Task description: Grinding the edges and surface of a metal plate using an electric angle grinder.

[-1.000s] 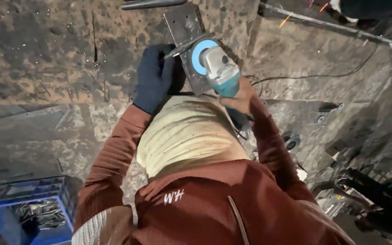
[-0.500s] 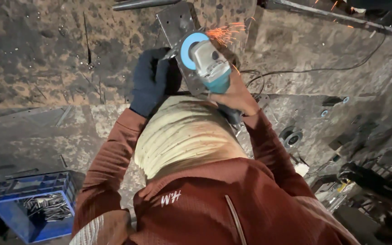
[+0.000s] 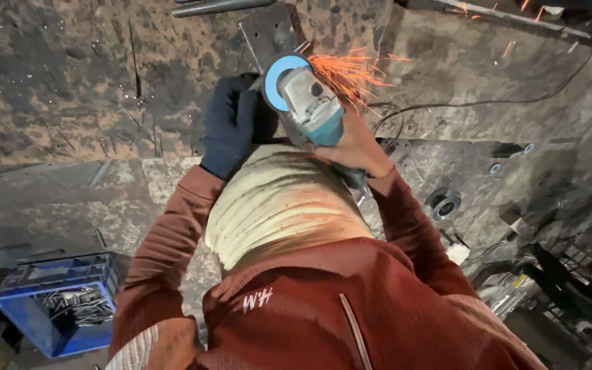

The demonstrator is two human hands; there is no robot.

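Observation:
A teal and grey angle grinder (image 3: 310, 103) with a blue disc guard presses on a flat steel plate (image 3: 267, 31) lying on the dirty workshop floor. Orange sparks (image 3: 354, 72) spray to the right of the disc. My right hand (image 3: 354, 144), bare, is wrapped around the grinder's body from behind. My left hand (image 3: 233, 130), in a dark blue glove, is curled at the left side of the grinder head, beside the guard. A cream cap and a rust-red long-sleeved top fill the lower middle of the view.
A blue plastic crate (image 3: 15, 308) of metal pieces stands at the lower left. A steel rod (image 3: 220, 7) lies above the plate. The grinder's black cable (image 3: 481, 104) trails right. A round flange (image 3: 443, 204) and dark metal clutter (image 3: 570, 288) sit on the right.
Sparks started half a second ago and now spray wider to the right. The grinder and both hands have stayed at the plate with little movement.

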